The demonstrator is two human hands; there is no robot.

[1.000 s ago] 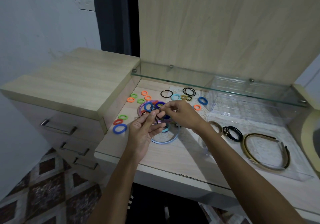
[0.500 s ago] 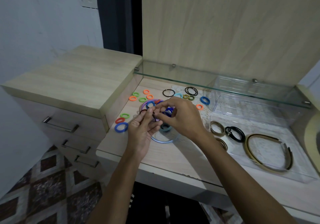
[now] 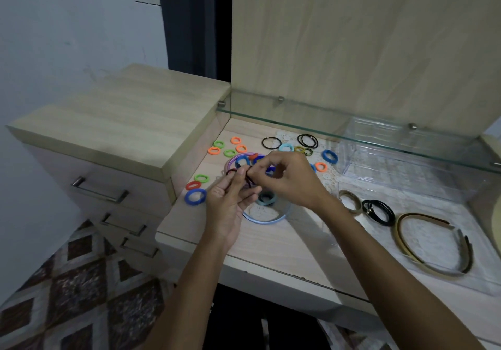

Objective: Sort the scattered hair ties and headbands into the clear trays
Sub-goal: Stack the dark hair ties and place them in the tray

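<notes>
Two hands meet over the pile of hair ties (image 3: 260, 165) that lies on the desk (image 3: 271, 246), left of the near clear tray (image 3: 482, 282). The left hand (image 3: 230, 203) is palm-up with its fingertips raised to a dark thin tie (image 3: 248, 179). The right hand (image 3: 284, 179) comes in from the tray side, wrist bent, thumb and forefinger pinching the same tie. The grip of the left hand is partly hidden; it appears to pinch the tie's other end.

Risks from this position:
- The dark tie seems looped with others in the pile. Pulling it free under tension may snap it out of the pinch or drag neighbouring ties off the desk edge.
- The purple headband (image 3: 235, 160) and the blue headband (image 3: 268, 219) lie under and around the pile, left of the tray. A tie caught on either could lift it and scatter the coloured ties.
- The tray already holds a gold headband (image 3: 433, 244), black ties (image 3: 379, 211) and a beige tie (image 3: 351, 200). Dropping the tie in the wrong section would undo the sort.

A second clear tray (image 3: 393, 160) stands behind the near tray, under the glass shelf (image 3: 352, 133).
</notes>
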